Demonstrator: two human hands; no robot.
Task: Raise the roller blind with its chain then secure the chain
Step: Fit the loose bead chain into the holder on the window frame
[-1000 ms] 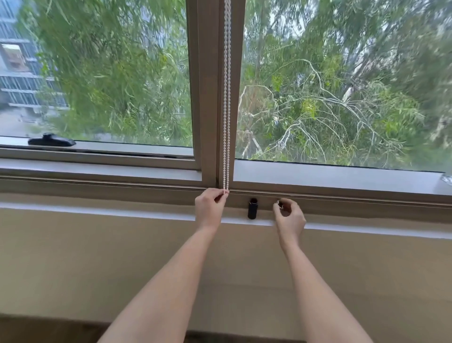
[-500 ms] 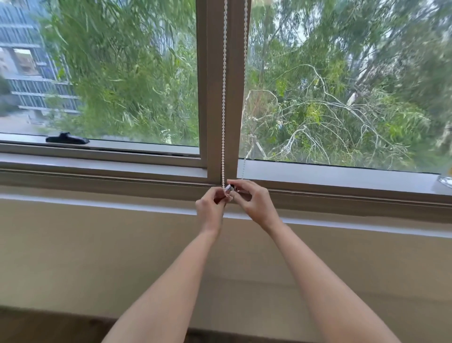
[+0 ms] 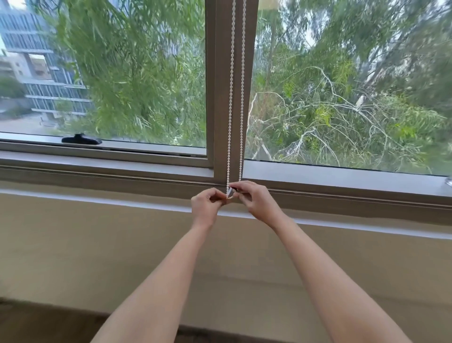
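Note:
A white beaded chain (image 3: 230, 98) hangs in two strands down the brown window mullion (image 3: 220, 73), and its loop ends just below the frame's bottom rail. My left hand (image 3: 207, 208) pinches the bottom of the loop. My right hand (image 3: 256, 203) touches it from the right, fingers closed on the right strand together with a small dark piece (image 3: 234, 188). A beige edge (image 3: 268, 2) at the very top may be the blind's hem; the rest of the blind is out of view.
A black window handle (image 3: 82, 139) lies on the left pane's lower frame. The grey sill (image 3: 97, 169) runs the full width, with a beige wall (image 3: 97, 244) beneath. A small object (image 3: 448, 180) sits on the sill at the far right. Trees fill the glass.
My right hand has moved left from beside a black cylinder on the rail to the chain's end, now hiding that cylinder. The two strands have spread apart. My left hand stayed on the loop.

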